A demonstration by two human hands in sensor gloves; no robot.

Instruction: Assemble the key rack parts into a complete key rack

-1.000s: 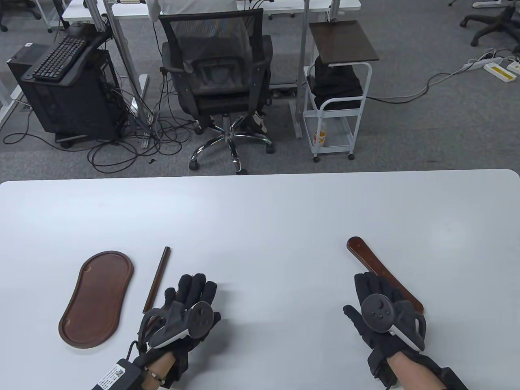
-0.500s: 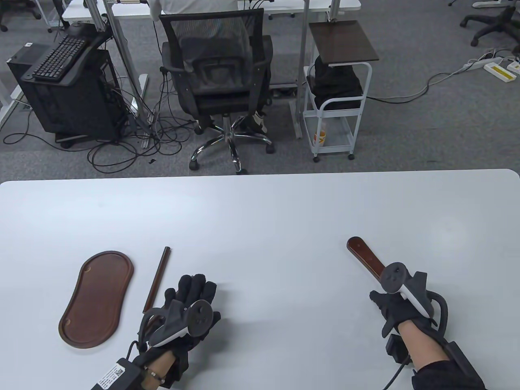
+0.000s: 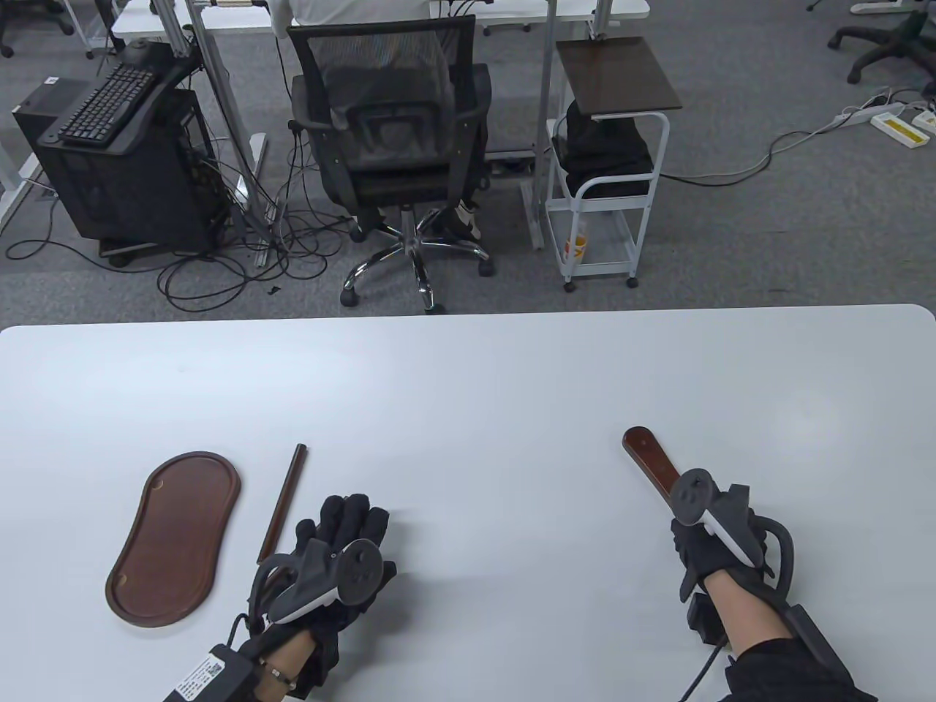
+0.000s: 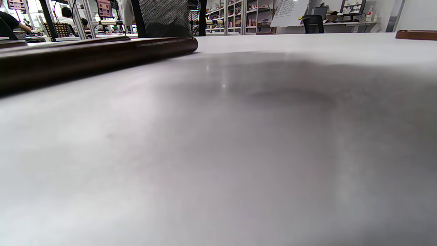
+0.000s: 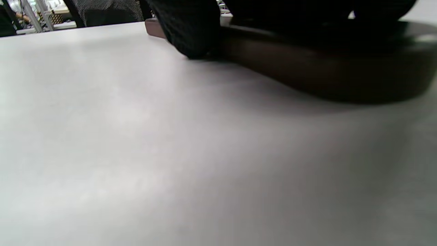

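A dark wooden kidney-shaped base (image 3: 175, 537) lies at the table's front left. A thin wooden rod (image 3: 284, 501) lies just to its right and shows close up in the left wrist view (image 4: 95, 56). My left hand (image 3: 349, 515) rests flat on the table beside the rod, fingers stretched out, holding nothing. A flat wooden bar with rounded ends (image 3: 647, 457) lies at the front right. My right hand (image 3: 695, 542) covers its near half and grips it. In the right wrist view the thumb (image 5: 191, 30) presses the bar's edge (image 5: 324, 75) and the fingers lie over its top.
The white table (image 3: 468, 380) runs to a far edge, with an office chair (image 3: 387, 146), a small cart (image 3: 607, 168) and a computer tower (image 3: 124, 175) on the floor beyond it.
My right hand moved from lying flat by the bar's near end to closing over the bar, the wrist turning so the tracker faces left. The left hand, rod and base stayed still.
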